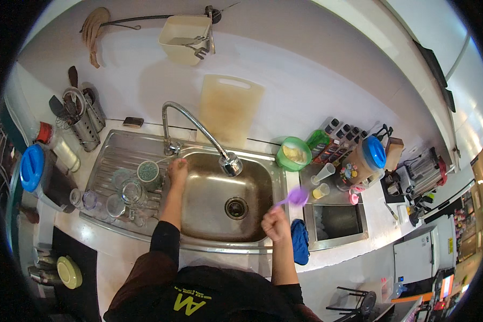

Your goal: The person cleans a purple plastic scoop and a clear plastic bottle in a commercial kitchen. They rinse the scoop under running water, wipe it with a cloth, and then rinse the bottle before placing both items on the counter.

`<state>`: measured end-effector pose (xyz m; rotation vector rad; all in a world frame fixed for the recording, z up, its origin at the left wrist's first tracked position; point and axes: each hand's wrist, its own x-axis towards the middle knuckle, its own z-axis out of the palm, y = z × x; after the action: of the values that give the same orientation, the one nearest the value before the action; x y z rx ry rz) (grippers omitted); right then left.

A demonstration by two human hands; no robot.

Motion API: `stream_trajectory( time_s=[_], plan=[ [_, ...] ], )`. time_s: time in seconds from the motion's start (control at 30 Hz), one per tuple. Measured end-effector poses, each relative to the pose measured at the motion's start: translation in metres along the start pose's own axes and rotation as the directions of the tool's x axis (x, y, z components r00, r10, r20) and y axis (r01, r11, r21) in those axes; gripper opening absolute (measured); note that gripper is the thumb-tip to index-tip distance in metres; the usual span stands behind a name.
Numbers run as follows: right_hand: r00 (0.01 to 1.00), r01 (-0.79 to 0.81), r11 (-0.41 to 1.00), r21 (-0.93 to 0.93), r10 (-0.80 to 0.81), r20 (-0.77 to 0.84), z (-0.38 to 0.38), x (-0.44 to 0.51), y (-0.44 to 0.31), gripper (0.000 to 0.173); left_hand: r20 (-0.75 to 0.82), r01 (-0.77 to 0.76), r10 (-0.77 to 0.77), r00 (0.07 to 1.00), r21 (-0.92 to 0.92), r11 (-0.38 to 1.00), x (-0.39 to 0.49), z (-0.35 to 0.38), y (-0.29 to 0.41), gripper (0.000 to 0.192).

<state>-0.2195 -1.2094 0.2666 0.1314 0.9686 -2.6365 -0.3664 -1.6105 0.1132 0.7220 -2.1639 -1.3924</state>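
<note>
My right hand point(276, 223) is shut on the thin handle of a purple plastic scoop point(298, 196). The scoop is motion-blurred over the right rim of the steel sink point(209, 217). At the sink's left edge, below the base of the tap point(171, 147), my left hand point(178, 172) has its fingers curled. Whether it grips anything cannot be made out. Close to its left stands a round cup point(149, 172) with grey-green contents, and a thin rod runs from there towards that hand. Glass mugs point(133, 193) and other glassware sit on the ribbed drainboard point(116, 151).
Right of the sink are a green tub point(293, 155), several bottles point(330, 141), a blue-lidded pitcher point(360, 161), small plastic cups point(321, 190), a blue cloth point(300, 241) and a steel-rimmed opening point(338, 221). The flexible tap spout point(230, 164) overhangs the basin. Another blue-lidded pitcher point(34, 169) stands left.
</note>
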Motion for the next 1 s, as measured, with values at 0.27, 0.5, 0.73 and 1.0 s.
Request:
stream_trajectory(
  time_s=[0.27,0.5,0.73,1.0],
  plan=[
    [0.948,0.175,0.778,-0.603,-0.3,-0.111,-0.026,0.003,0.005,0.017,0.537,0.232,-0.132,0.833,-0.123,0.965,-0.18,0.048,0.035,0.026],
    [0.912,0.216,0.58,-0.785,-0.407,-0.05,-0.049,-0.008,0.029,0.024,0.56,0.194,-0.167,0.811,0.013,0.981,-0.172,0.042,-0.022,0.027],
    [0.972,0.032,0.988,-0.15,-0.066,-0.227,0.007,-0.059,-0.025,0.02,0.622,0.217,-0.117,0.774,-0.087,0.972,-0.181,0.048,-0.007,0.026],
    [0.826,0.119,0.126,-0.985,-0.563,0.028,0.008,-0.061,-0.011,0.031,0.592,0.115,-0.024,0.805,-0.116,0.987,-0.18,0.059,-0.01,0.021]
  ],
)
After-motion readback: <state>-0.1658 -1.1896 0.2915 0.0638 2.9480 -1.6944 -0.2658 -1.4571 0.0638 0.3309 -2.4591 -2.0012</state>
